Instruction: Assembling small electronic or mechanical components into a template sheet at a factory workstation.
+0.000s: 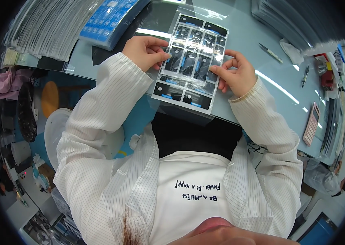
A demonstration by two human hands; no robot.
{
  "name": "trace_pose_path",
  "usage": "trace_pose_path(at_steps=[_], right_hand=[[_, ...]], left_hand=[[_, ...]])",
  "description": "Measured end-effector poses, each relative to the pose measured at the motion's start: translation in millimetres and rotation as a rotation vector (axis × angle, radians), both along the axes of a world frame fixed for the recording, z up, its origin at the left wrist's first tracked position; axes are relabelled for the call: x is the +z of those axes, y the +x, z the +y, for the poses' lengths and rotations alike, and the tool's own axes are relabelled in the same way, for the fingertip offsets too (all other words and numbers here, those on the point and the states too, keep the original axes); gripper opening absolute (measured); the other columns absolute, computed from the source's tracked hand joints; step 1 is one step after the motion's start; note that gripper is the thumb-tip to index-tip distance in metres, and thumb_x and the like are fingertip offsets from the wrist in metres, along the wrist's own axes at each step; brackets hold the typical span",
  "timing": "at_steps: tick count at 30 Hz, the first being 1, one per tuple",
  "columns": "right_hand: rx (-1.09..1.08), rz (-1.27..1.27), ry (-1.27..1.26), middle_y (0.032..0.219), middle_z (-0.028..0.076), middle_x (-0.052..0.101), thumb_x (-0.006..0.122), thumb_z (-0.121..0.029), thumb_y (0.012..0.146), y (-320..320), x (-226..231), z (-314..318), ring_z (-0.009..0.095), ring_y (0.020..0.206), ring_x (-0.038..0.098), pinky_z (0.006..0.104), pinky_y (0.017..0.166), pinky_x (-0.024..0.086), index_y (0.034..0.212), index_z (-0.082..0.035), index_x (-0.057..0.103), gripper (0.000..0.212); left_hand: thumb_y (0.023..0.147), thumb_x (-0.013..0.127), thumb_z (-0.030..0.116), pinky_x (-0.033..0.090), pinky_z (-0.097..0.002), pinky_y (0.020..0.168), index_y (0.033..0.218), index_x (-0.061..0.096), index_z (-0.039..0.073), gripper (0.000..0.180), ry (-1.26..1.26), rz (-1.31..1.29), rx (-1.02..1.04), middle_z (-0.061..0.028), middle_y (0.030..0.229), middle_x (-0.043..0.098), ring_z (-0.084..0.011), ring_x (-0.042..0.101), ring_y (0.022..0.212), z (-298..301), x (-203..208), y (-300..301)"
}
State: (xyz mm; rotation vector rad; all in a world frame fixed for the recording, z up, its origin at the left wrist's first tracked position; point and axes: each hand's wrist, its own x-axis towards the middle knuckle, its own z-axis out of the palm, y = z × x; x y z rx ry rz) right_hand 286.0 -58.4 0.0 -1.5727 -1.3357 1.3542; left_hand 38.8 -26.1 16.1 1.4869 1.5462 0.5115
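A sheet of black rectangular pieces (pixel 188 62) with blue tabs and pale borders lies under glossy clear film, near the table edge in front of me. My left hand (pixel 144 53) is closed at its left edge, thumb and fingertips pinching the margin. On the opposite edge, my right hand (pixel 237 72) holds the sheet with the thumb on top and the other fingers beside and below it. Light glints across the film. The sheet's near end reaches the table's front edge.
Tall stacks of clear sheets (pixel 52 26) and blue printed sheets (pixel 109 20) stand at the far left. More stacked sheets (pixel 295 20) are at the far right. A capped knife or pen (pixel 270 53), a black pen (pixel 305 76) and a pink calculator (pixel 311 124) lie to the right.
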Motion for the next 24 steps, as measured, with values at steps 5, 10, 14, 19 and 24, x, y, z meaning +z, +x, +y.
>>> trace_pose_path(at_steps=[5, 10, 14, 19, 24], right_hand=[[0.001, -0.058, 0.002, 0.07, 0.006, 0.055, 0.073, -0.005, 0.078, 0.5, -0.4, -0.1, 0.012, 0.047, 0.056, 0.0227, 0.037, 0.043, 0.128, 0.013, 0.036, 0.065], [0.001, -0.096, 0.007, 0.07, 0.006, 0.055, 0.074, -0.007, 0.078, 0.1, -0.8, -0.9, 0.012, 0.046, 0.055, 0.0225, 0.037, 0.042, 0.127, 0.012, 0.037, 0.065], [-0.013, -0.114, 0.029, 0.071, 0.006, 0.055, 0.074, -0.008, 0.078, -0.2, -2.1, -2.6, 0.011, 0.047, 0.055, 0.0223, 0.037, 0.042, 0.127, 0.011, 0.038, 0.064], [0.0, -0.139, 0.042, 0.072, 0.006, 0.056, 0.074, -0.01, 0.078, -1.7, -1.3, -5.1, 0.011, 0.047, 0.055, 0.0223, 0.037, 0.042, 0.126, 0.011, 0.039, 0.064], [-0.01, -0.136, 0.045, 0.072, 0.006, 0.057, 0.075, -0.011, 0.078, -1.4, -2.2, -5.3, 0.011, 0.047, 0.055, 0.0225, 0.037, 0.041, 0.126, 0.011, 0.039, 0.064]], left_hand=[[0.081, 0.07, 0.008, 0.056, -0.0247, 0.066, 0.115, 0.063, 0.002, 0.035, 0.028, 0.053, -0.02, -0.0072, 0.08, 0.068, -0.0101, 0.064, 0.065, 1.4, -3.2, 1.6], [0.082, 0.07, 0.009, 0.056, -0.025, 0.066, 0.115, 0.064, 0.004, 0.034, 0.049, 0.098, -0.015, -0.0066, 0.08, 0.068, -0.0097, 0.064, 0.066, 0.2, -4.0, 3.1], [0.08, 0.071, 0.006, 0.054, -0.0251, 0.063, 0.114, 0.065, 0.002, 0.035, 0.074, 0.11, -0.02, -0.007, 0.08, 0.068, -0.012, 0.062, 0.064, -0.6, -3.1, 5.5], [0.082, 0.07, 0.012, 0.056, -0.0253, 0.066, 0.113, 0.066, 0.008, 0.032, 0.101, 0.185, -0.049, -0.006, 0.08, 0.068, -0.0108, 0.065, 0.067, -0.3, -2.3, 5.7], [0.082, 0.071, 0.013, 0.056, -0.0294, 0.073, 0.112, 0.067, 0.01, 0.031, 0.16, 0.231, -0.042, -0.006, 0.082, 0.069, -0.012, 0.066, 0.071, 0.5, -6.4, 5.4]])
